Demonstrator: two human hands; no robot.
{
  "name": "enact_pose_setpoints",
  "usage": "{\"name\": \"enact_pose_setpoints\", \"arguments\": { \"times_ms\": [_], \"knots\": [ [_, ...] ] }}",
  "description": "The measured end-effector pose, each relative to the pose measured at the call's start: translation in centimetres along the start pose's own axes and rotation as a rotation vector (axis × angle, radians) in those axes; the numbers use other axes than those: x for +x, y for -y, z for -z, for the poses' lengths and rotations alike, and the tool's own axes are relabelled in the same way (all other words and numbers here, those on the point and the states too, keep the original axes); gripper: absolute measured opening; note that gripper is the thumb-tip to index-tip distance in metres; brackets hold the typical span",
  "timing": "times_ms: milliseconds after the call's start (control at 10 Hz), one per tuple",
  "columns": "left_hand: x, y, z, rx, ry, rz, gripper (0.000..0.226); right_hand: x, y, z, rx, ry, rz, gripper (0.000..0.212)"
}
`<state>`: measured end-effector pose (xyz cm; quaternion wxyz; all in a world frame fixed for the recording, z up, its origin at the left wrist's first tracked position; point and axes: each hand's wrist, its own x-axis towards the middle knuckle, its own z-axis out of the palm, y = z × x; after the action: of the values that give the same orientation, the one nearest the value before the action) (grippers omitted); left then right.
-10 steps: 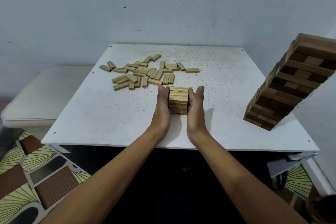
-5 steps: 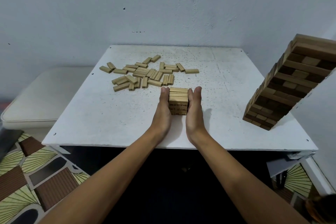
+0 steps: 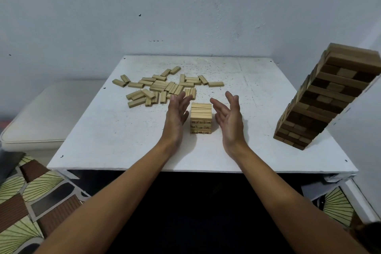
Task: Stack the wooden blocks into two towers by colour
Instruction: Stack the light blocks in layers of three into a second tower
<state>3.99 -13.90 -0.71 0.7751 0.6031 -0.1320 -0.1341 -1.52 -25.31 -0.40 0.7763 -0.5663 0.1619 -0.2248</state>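
Both hands open and empty, fingers spread, palms turned inward toward each other, hovering low over the white table [image 3: 103, 134]. Left hand [image 3: 177, 112] just beside the left face of a short tower of light blocks [image 3: 201, 117], apart from it by a thin gap. Right hand [image 3: 228, 116] just beside the right face, a little farther off than the left, also not touching. Short light tower upright between the two palms, near the front middle of the table, a few layers high, square in plan, numbers printed on the block ends facing the camera. Loose light blocks [image 3: 162, 88] scattered flat on the table beyond the fingertips, farther from the body and mostly to the left of the short tower. Long axes of those loose blocks pointing every which way, some across the view, some running away from it, several side by side in small rafts. Nearest of the loose blocks just past the left fingertips, so left hand the closer one for the likely next pick; right hand nearer only to the lone block [image 3: 216, 84] at the right end of the scatter. Tall tower of darker and mixed brown blocks [image 3: 327, 97] well apart at the right edge of the table, leaning in the wide-angle view. Judged from the layout: dark tower largely built, light tower barely begun, many light blocks yet to fetch from ahead and to the left.
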Motion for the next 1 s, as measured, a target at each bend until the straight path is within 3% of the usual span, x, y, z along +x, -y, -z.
{"name": "enact_pose_setpoints", "arguments": {
  "times_ms": [400, 1000],
  "knots": [
    [-0.27, 0.46, 0.23, -0.026, 0.009, -0.018, 0.075, -0.11, -0.32, 0.02, -0.013, 0.034, 0.038, 0.077],
    [-0.46, 0.60, 0.36, -0.057, 0.026, -0.022, 0.056, -0.01, -0.61, 0.28, -0.013, 0.036, 0.027, 0.078]
  ]
}}
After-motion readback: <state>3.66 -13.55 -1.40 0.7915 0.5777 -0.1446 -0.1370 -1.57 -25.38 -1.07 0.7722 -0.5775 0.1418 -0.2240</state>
